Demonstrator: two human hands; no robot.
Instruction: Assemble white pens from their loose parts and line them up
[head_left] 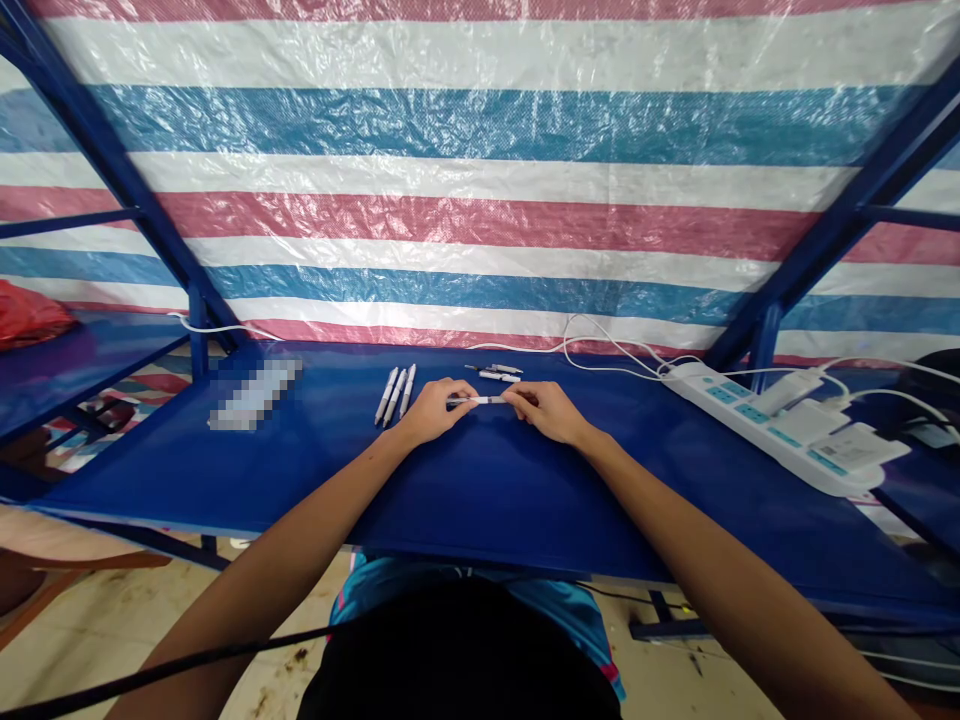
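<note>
White and slender, a pen (pixel 491 400) is held level between the two hands, just above or on the blue table (pixel 510 500); which of the two cannot be told. Its left end is pinched between the thumb and fingers of the left hand (pixel 439 408), and its right end is gripped by the drawn-in fingertips of the right hand (pixel 550 408). Both hands are closed narrowly, with the pale middle of the pen left uncovered between the two thumbs. A darker stretch of the pen is seen inside the curl of the left hand.

Just beyond the pen and between the hands, a short white piece (pixel 499 377) is laid crosswise, and behind it a thin grey piece (pixel 506 368) with a dark end is seen; their details are too small to be told. Just to the left of the left hand, three white pens (pixel 396 397) are set side by side, slanted and slightly apart. Farther left, a pixelated pale object (pixel 256 395) is placed. Well to the right of the right hand, a white power strip (pixel 784 440) is laid at a slant, with plugs fitted. Beyond both hands, a striped sheet (pixel 480 235) is hung behind the table.
</note>
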